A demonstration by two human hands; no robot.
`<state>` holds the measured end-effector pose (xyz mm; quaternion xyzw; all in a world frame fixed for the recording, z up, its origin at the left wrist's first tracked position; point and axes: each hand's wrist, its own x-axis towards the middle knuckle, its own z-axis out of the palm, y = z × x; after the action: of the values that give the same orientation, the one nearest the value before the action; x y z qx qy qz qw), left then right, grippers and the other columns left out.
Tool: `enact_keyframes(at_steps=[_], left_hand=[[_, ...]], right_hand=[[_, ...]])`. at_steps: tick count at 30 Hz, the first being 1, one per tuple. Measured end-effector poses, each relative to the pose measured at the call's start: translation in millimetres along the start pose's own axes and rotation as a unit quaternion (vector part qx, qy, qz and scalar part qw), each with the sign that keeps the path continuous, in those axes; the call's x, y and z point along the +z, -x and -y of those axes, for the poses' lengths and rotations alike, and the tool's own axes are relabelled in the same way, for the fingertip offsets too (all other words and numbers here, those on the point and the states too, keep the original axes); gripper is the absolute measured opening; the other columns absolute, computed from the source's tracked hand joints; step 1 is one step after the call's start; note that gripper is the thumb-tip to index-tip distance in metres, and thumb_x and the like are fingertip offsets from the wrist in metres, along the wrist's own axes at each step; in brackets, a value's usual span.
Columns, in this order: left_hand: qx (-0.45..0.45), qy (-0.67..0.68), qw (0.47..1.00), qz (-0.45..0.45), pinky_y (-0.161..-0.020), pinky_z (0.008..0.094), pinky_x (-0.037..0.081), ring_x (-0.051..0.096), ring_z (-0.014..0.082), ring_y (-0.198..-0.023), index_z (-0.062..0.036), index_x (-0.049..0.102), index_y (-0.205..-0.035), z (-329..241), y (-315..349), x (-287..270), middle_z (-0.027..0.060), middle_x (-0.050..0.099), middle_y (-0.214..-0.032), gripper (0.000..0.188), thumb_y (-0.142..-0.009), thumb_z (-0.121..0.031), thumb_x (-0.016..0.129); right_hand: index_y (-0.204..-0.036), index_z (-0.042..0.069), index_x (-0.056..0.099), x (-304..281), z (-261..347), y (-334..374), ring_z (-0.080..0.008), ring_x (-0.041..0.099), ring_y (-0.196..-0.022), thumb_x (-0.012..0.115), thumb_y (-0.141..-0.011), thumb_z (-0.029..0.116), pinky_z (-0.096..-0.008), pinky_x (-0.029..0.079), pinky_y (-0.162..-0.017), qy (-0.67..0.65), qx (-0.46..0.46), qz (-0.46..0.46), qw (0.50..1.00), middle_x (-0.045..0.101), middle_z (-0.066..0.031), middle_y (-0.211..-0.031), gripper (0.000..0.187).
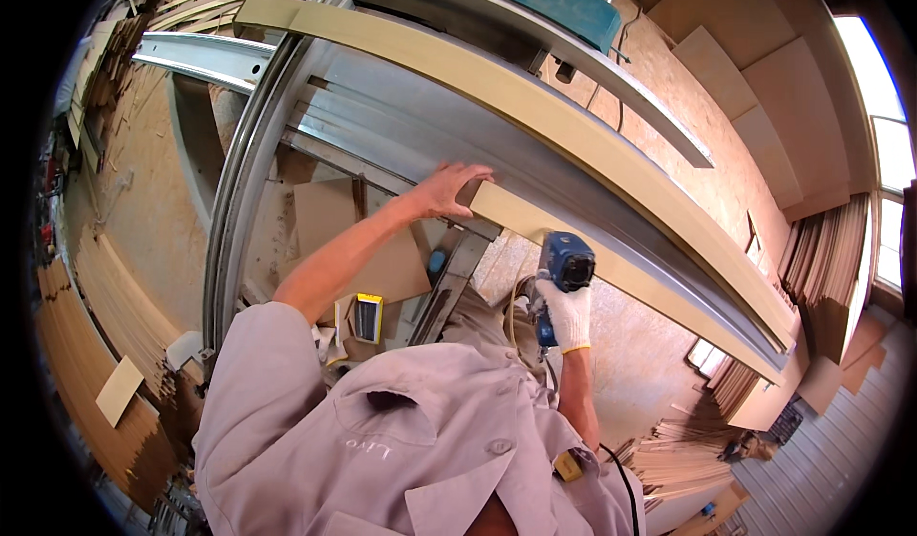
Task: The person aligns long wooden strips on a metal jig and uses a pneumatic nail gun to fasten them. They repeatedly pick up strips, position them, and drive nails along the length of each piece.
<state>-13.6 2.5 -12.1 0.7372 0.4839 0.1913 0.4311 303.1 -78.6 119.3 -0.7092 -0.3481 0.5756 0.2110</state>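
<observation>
My bare left hand (445, 192) curves its thumb and fingers around the near left end of a long, narrow pale board (642, 294). The board runs from there toward the lower right, along the near side of a grey metal machine table (382, 106). In a white knitted glove, my right hand (567, 316) grips a blue power tool, which looks like a nail gun (569, 261). The tool's head is over the board, a short way right of my left hand; its contact point is hidden. A second long pale board (478, 96) lies farther back, roughly alongside.
A metal rail (258, 173) crosses on the left. Behind the boards stands a teal machine part (544, 1). A yellow-edged box (368, 318) sits below my left forearm. Stacked strips (105, 364) line the left floor; large sheets (764, 77) lean at right. A black cord (626, 483) hangs lower right.
</observation>
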Motion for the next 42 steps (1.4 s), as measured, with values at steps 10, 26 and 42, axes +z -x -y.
enact_keyframes(at_steps=[10, 26, 42], left_hand=[[-0.084, 0.202, 0.957, -0.188, -0.1, 0.0376, 0.053, 0.067, 0.0263, -0.115, -0.0054, 0.054, -0.144, 1.0, 34.2, 4.3, 0.0146, 0.065, -0.131, 0.059, -0.086, 0.003, 0.058], [-0.132, 0.056, 0.91, -0.388, -0.087, 0.0357, 0.055, 0.069, 0.0275, -0.097, -0.001, 0.066, -0.121, -23.8, 150.2, 94.2, 0.0145, 0.069, -0.118, 0.036, -0.087, 0.009, 0.059], [-0.151, 0.028, 0.916, -0.37, -0.082, 0.0333, 0.058, 0.071, 0.0255, -0.095, -0.001, 0.071, -0.112, -32.2, 156.0, 101.6, 0.0137, 0.072, -0.115, 0.025, -0.091, 0.006, 0.06]], right_hand=[[-0.093, 0.001, 0.075, 63.2, 15.7, 6.3, -0.0145, 0.068, -0.07, 0.075, -0.08, 0.017, -0.033, 0.051, -0.062, 0.197, -0.128, 0.045, 0.971, 0.071, -0.0061, -0.079, 0.021], [-0.098, 0.003, 0.073, -32.6, -35.5, 2.0, -0.0148, 0.063, -0.053, 0.075, -0.083, 0.01, -0.0311, 0.051, -0.052, 0.036, -0.038, 0.005, 0.999, 0.068, -0.0041, -0.069, 0.016], [-0.095, 0.003, 0.073, -81.5, -23.1, 7.3, -0.0134, 0.063, -0.056, 0.076, -0.083, 0.012, -0.0308, 0.05, -0.054, -0.025, 0.006, -0.041, 0.999, 0.069, -0.0034, -0.072, 0.015]])
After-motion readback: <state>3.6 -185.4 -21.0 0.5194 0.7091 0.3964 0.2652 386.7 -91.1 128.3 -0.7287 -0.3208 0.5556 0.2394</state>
